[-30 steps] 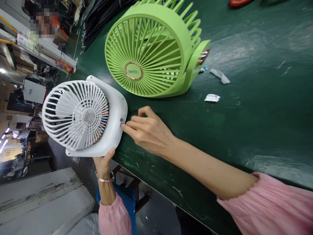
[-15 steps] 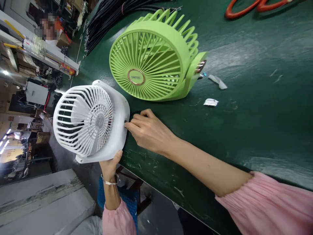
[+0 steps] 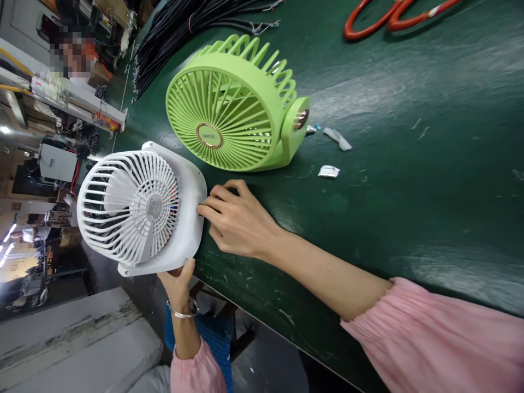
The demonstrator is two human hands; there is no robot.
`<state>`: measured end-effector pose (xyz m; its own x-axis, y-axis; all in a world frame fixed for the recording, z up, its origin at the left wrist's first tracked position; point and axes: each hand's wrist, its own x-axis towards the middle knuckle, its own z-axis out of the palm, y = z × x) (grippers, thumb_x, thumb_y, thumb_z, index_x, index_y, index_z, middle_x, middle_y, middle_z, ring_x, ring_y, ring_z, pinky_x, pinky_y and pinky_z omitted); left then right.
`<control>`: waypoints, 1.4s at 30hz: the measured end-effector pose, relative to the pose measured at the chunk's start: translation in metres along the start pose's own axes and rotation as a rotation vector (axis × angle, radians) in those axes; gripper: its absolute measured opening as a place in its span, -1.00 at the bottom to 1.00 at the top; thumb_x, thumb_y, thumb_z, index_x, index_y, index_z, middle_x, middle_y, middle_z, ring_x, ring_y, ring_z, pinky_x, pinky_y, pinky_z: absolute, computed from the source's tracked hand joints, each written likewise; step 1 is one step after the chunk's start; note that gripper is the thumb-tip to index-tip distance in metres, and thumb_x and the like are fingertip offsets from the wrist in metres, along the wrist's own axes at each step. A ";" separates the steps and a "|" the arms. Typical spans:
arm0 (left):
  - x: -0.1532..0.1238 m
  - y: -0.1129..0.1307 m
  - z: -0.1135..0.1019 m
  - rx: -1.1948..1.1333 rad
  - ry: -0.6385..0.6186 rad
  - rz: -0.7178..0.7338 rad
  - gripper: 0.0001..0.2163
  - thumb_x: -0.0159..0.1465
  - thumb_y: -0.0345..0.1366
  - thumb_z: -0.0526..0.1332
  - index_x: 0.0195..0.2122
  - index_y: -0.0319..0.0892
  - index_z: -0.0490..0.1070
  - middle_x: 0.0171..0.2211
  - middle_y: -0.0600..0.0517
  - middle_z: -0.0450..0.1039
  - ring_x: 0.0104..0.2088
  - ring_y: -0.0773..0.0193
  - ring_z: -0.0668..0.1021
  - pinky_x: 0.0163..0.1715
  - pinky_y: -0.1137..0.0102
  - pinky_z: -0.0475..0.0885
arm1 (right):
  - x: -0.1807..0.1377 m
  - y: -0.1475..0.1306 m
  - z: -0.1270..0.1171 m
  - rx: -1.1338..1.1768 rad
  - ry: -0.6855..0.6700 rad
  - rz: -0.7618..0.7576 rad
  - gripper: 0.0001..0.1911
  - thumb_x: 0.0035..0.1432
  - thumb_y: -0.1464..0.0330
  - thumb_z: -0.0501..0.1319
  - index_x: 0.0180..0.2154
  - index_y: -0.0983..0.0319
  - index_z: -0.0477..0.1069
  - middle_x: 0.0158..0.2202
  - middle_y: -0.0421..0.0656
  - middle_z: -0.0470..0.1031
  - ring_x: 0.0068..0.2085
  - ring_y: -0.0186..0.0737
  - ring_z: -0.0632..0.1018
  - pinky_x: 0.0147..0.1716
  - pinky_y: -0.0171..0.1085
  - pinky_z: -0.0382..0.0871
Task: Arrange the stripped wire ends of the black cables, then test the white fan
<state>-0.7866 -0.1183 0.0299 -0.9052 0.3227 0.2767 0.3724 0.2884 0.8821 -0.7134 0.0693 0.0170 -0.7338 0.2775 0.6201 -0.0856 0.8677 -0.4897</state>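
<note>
My left hand (image 3: pixel 177 281), a thin bracelet on its wrist, grips the lower edge of a white desk fan (image 3: pixel 141 207) and holds it over the table's edge. My right hand (image 3: pixel 235 218) reaches in from the right. Its fingers are bunched and pinch at a small spot on the fan's white frame, and what they pinch is hidden under the fingertips. A green desk fan (image 3: pixel 225 112) stands on the dark green table (image 3: pixel 409 180) just behind my right hand.
Two small white scraps (image 3: pixel 328 171) lie on the table right of the green fan. A bundle of black cables (image 3: pixel 180 27) and a red cable (image 3: pixel 388 19) lie at the far side. Another person sits far off at top left. A blue stool (image 3: pixel 213 338) is below the table's edge.
My right hand's fingertips have closed in tighter on the white fan's frame and now cover the small dark spot. The view has shifted, so both fans sit further left.
</note>
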 end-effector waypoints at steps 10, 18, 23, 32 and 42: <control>-0.008 -0.006 -0.002 0.078 0.025 -0.031 -0.37 -0.04 -0.16 0.45 0.08 -0.16 0.37 0.02 -0.12 0.48 0.14 -0.03 0.44 0.20 0.10 0.26 | 0.001 0.001 -0.001 0.011 -0.030 0.012 -0.79 -0.01 0.56 0.10 -0.34 0.33 0.48 -0.39 -0.02 0.54 -0.18 -0.01 0.37 -0.14 -0.08 -0.02; -0.007 -0.002 -0.005 0.188 -0.042 -0.054 -0.50 -0.16 -0.17 0.49 -0.17 -0.20 0.50 -0.10 -0.07 0.54 0.09 -0.06 0.47 0.24 0.07 0.20 | -0.001 0.001 0.002 -0.052 0.034 0.048 -0.81 0.05 0.52 0.09 -0.38 0.33 0.48 -0.46 -0.04 0.52 -0.22 -0.03 0.37 -0.16 -0.10 0.01; -0.005 0.008 -0.001 0.245 -0.095 -0.061 -0.67 -0.19 -0.15 0.49 -0.42 -0.17 0.53 -0.39 -0.02 0.58 0.03 -0.10 0.50 0.25 0.01 0.17 | -0.002 0.001 0.003 -0.071 0.058 0.060 -0.81 0.08 0.50 0.10 -0.39 0.34 0.51 -0.45 -0.02 0.52 -0.24 -0.03 0.37 -0.17 -0.09 0.02; -0.006 0.009 0.000 0.360 -0.113 -0.083 -0.66 -0.16 -0.08 0.43 -0.43 -0.18 0.53 -0.42 -0.02 0.58 -0.07 -0.07 0.55 0.17 0.01 0.30 | -0.003 0.001 0.004 -0.130 0.006 0.072 -0.80 0.12 0.47 0.11 -0.43 0.33 0.51 -0.43 0.00 0.54 -0.23 -0.01 0.36 -0.18 -0.09 0.02; -0.007 0.002 -0.002 0.450 -0.065 -0.095 -0.41 -0.17 0.05 0.40 -0.16 -0.23 0.50 -0.15 -0.13 0.57 0.09 -0.11 0.46 0.21 0.05 0.25 | -0.003 0.003 0.007 -0.171 0.002 0.032 -0.82 0.11 0.54 0.12 -0.45 0.31 0.47 -0.47 -0.05 0.51 -0.25 -0.05 0.36 -0.19 -0.12 -0.01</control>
<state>-0.7798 -0.1218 0.0302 -0.9301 0.3279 0.1657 0.3537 0.6772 0.6453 -0.7160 0.0683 0.0097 -0.7328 0.3071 0.6072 0.0540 0.9158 -0.3980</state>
